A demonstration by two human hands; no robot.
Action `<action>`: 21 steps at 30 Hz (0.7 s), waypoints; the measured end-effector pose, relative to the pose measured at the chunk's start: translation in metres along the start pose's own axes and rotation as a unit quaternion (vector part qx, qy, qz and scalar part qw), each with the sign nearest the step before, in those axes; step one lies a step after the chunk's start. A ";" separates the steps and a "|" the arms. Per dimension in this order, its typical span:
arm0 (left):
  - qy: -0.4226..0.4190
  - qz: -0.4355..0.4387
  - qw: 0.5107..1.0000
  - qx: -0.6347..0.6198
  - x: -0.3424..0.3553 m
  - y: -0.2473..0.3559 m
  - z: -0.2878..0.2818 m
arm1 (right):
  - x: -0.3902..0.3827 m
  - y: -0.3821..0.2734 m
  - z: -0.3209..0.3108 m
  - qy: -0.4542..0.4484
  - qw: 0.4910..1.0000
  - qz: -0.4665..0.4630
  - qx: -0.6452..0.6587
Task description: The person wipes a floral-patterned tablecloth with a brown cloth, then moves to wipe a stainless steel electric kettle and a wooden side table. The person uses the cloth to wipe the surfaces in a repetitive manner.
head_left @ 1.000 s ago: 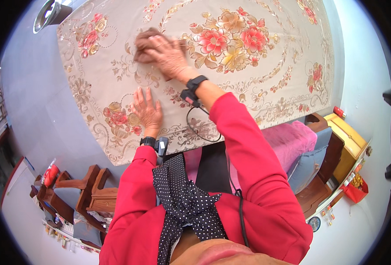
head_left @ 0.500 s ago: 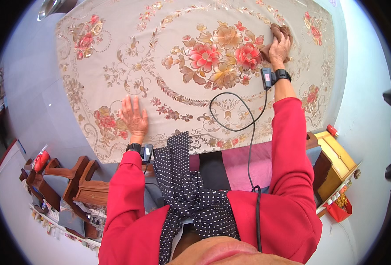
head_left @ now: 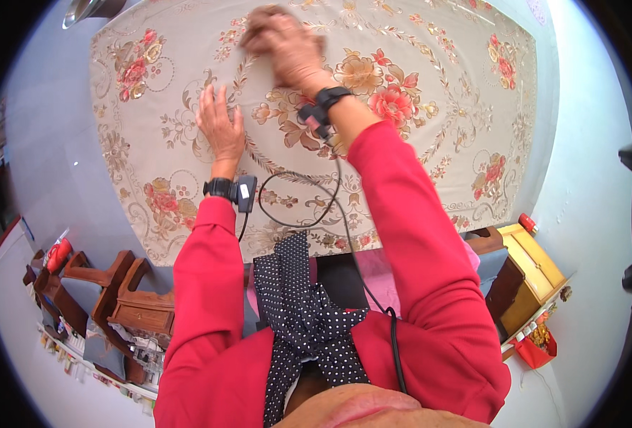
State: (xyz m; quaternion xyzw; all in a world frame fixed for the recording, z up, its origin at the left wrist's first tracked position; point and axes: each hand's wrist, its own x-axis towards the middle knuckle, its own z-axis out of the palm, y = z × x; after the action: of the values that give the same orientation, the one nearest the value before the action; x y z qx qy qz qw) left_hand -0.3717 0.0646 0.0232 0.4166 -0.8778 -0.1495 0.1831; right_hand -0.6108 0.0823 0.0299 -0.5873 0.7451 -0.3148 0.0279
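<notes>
Cloth (head_left: 256, 41), brown and crumpled, lies beneath the right hand (head_left: 292, 55) on the cream tablecloth (head_left: 143, 130) with red and gold flowers, near its far edge and left of the large central bouquet. The right fingers bend over the cloth and hold it; both are blurred, so I cannot tell how tight the grip is. The left hand (head_left: 220, 128) is nearer the body and lower to the left, palm down over the tablecloth, its fingers straight and slightly spread, with nothing in them. Whether the palm presses flat, I cannot tell.

Black wristbands carrying small boxes circle both wrists, below red sleeves (head_left: 417, 196). A thin black cable (head_left: 395, 349) loops across the flowers between the forearms. A black scarf with white dots (head_left: 294, 285) hangs to the table's near edge. At right stands a yellow cabinet (head_left: 538, 262).
</notes>
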 end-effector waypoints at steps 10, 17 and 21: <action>-0.005 -0.038 0.995 0.093 0.009 0.005 0.018 | -0.099 0.264 -0.175 0.062 0.914 0.332 -0.224; -0.020 -0.056 0.994 0.092 0.012 0.010 0.010 | 0.029 0.164 -0.100 0.101 0.990 0.092 -0.018; -0.023 -0.059 0.993 0.099 0.012 0.011 0.011 | 0.097 0.033 0.010 0.088 0.988 -0.100 0.074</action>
State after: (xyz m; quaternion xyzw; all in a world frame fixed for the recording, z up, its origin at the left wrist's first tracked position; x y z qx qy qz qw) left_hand -0.3911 0.0630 0.0198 0.4801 -0.8663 -0.0820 0.1115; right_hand -0.6652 -0.0050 0.0370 -0.6249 0.6570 -0.4208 -0.0258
